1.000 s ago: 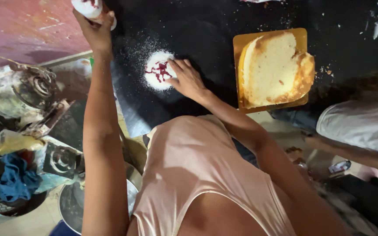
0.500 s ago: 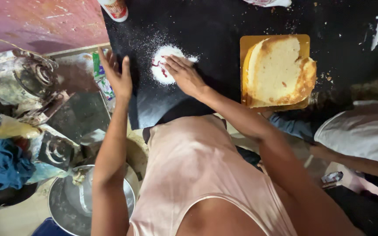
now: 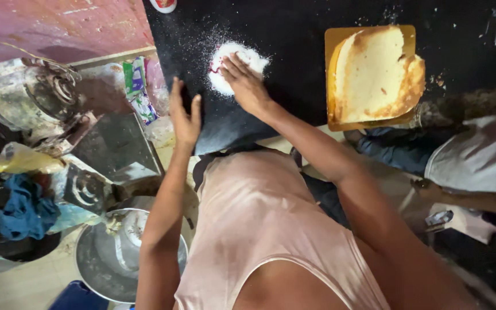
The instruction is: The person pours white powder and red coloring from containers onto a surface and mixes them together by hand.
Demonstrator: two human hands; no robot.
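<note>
My right hand (image 3: 243, 85) lies flat on a small white, powder-dusted lump with a red patch (image 3: 233, 64) on the black worktop (image 3: 294, 34). White powder is scattered around it. My left hand (image 3: 183, 115) is held open, fingers apart, at the worktop's left edge and holds nothing. A pale sponge cake with browned edges (image 3: 374, 72) sits on a square golden board (image 3: 334, 46) to the right. A small white and red container (image 3: 163, 4) stands at the far edge of the worktop.
Another person in a white shirt (image 3: 477, 161) is at the right, one arm stretched low. Left of the worktop are cluttered metal moulds (image 3: 113, 146), a metal bowl (image 3: 96, 258), a blue cloth (image 3: 21, 209), plastic bags and a green and white packet (image 3: 136, 86).
My left hand set down the white and red container at the far edge and came back to the worktop's left edge. My right hand stayed pressing on the white lump.
</note>
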